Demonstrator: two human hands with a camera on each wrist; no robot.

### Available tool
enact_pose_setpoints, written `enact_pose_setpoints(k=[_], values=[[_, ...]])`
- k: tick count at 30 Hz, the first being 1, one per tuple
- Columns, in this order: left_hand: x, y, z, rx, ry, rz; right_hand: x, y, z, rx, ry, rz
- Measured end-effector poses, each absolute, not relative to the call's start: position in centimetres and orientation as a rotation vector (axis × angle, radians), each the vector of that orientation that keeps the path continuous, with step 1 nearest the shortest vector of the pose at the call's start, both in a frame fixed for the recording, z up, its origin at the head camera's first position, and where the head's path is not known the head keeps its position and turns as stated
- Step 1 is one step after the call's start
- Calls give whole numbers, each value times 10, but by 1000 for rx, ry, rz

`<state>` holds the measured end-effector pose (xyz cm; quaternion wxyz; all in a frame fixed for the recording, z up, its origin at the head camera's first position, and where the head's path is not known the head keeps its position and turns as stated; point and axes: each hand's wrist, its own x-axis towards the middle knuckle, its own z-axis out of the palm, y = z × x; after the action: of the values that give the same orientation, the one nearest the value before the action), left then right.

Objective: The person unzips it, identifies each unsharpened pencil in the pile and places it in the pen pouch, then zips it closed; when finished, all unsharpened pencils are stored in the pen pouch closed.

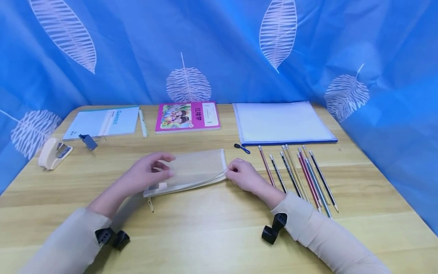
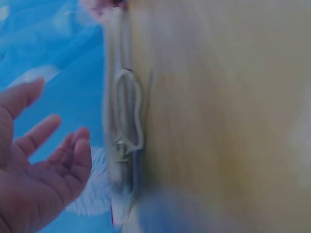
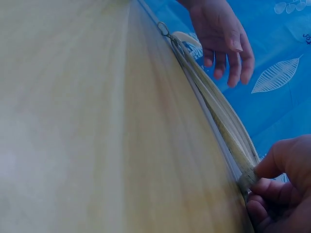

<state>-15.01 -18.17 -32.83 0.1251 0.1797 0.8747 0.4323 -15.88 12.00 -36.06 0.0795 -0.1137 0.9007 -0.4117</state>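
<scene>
A pale mesh zip pouch [image 1: 198,165] lies on the table in front of me, its zipper edge towards me. My right hand [image 1: 244,175] pinches the pouch's right end between thumb and fingers; the right wrist view shows this grip on the zipper tape [image 3: 248,177]. Over the pouch's left part hovers my left hand [image 1: 150,173], fingers apart and loosely bent, holding nothing. In the left wrist view a cord loop [image 2: 129,111] hangs from the zipper end, with the left hand [image 2: 48,155] apart from it.
Several pencils [image 1: 291,171] lie right of the pouch. A white folder with a blue zip edge [image 1: 282,121], a pink book [image 1: 188,117], a pen [image 1: 143,123] and a notebook [image 1: 102,121] line the back. Leftward are a blue clip [image 1: 88,142] and a stapler [image 1: 53,154].
</scene>
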Motion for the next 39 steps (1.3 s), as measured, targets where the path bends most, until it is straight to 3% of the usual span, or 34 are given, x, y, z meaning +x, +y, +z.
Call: enact_pose_setpoints(k=[9, 23, 31, 39], values=[[-169, -159, -337, 661, 2428, 817, -160, 121, -360, -338, 2675, -1247], [-178, -164, -345, 773, 2283, 1027, -159, 132, -349, -281, 2510, -1350], [-183, -168, -349, 674, 2235, 1100, -156, 205, -314, -369, 2627, -1239], [-184, -172, -349, 601, 2197, 1183, -143, 304, -311, -114, 2785, -1156]])
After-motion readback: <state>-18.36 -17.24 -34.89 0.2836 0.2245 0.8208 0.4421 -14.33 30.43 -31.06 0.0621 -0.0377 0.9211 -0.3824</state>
